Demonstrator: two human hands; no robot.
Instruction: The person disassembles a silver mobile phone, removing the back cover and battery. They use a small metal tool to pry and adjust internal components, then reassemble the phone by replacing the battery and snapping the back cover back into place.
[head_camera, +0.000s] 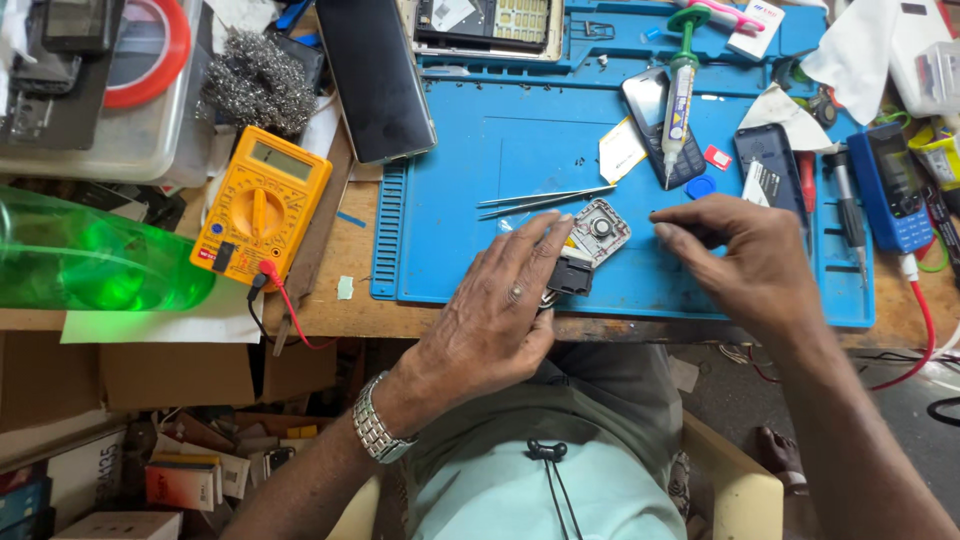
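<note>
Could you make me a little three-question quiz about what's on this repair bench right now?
1. True or false: the left hand rests on the small circuit board.
2. Which tool lies just above that board on the blue mat? A tweezers, B hammer, C pliers.
3. What colour is the multimeter left of the mat?

Key: 1 true. 2 A, the tweezers. 3 Yellow. The right hand hovers beside the board, fingertips pinched.

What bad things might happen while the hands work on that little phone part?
The left hand pins the small circuit part near the blue mat edge; it might slip off. The pointed tweezers lie close and could prick a finger. The right hand pinches something too tiny to identify, easily dropped.
</note>
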